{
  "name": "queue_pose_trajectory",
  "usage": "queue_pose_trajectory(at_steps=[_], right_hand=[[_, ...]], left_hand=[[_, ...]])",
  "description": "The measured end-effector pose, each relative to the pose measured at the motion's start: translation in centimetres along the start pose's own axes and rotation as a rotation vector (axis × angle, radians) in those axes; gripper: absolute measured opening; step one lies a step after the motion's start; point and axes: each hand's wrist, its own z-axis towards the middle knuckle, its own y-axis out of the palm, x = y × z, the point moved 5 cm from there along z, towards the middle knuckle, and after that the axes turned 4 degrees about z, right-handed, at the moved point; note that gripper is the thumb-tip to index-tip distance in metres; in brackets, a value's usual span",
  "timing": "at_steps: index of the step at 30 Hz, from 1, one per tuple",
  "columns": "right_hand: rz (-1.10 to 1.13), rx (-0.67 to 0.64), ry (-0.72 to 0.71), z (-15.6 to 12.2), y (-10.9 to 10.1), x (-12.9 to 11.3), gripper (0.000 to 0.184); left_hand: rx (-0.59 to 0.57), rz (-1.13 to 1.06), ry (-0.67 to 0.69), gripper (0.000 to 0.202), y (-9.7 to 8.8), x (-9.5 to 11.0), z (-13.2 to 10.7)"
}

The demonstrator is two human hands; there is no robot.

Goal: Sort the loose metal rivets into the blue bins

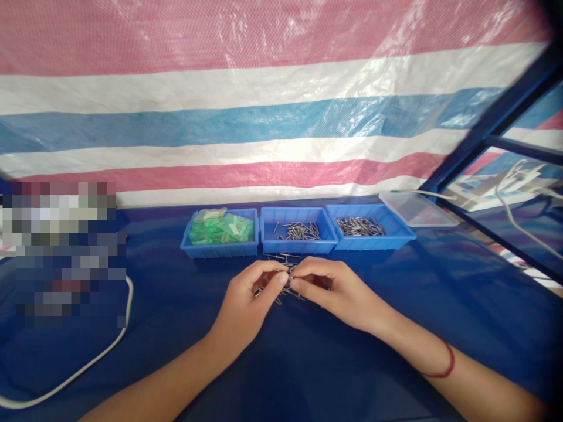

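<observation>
My left hand (259,293) and my right hand (328,287) meet fingertip to fingertip over the blue table. Each is closed in a pinch, thumb against fingers. Between the fingertips sits a small metal piece (290,278), too small and too covered to name. Beneath and behind the hands lies a loose pile of thin metal pins (281,257), which look like screws or rivets; my fingers hide part of it. Beyond the hands stands a blue bin (299,246) with similar metal pins inside.
Left of that bin is another blue bin (220,251) with green plastic packets; to its right a third bin (373,241) holds many metal pins. A clear plastic lid (420,211) lies behind. A white cable (127,316) curves at left. A striped sheet (264,126) hangs behind the table.
</observation>
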Motion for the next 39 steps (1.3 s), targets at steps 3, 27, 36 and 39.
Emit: queue_pose_trajectory(at_steps=[3, 27, 36, 39], right_hand=[[0.035, 0.04, 0.016, -0.1, -0.1, 0.1, 0.014], [-0.856, 0.817, 0.056, -1.4, -15.2, 0.7, 0.022], [-0.755, 0.486, -0.156, -0.2, -9.0, -1.0, 0.016], [-0.671, 0.219, -0.28, 0.1, -5.2, -1.7, 0.013]], left_hand=[[-0.012, 0.026, 0.024, 0.012, 0.0, 0.1, 0.0], [-0.254, 0.894, 0.355, 0.025, 0.1, 0.3, 0.2], [-0.261, 0.882, 0.317, 0.017, 0.3, 0.2, 0.7], [-0.256, 0.881, 0.321, 0.018, 0.2, 0.0, 0.8]])
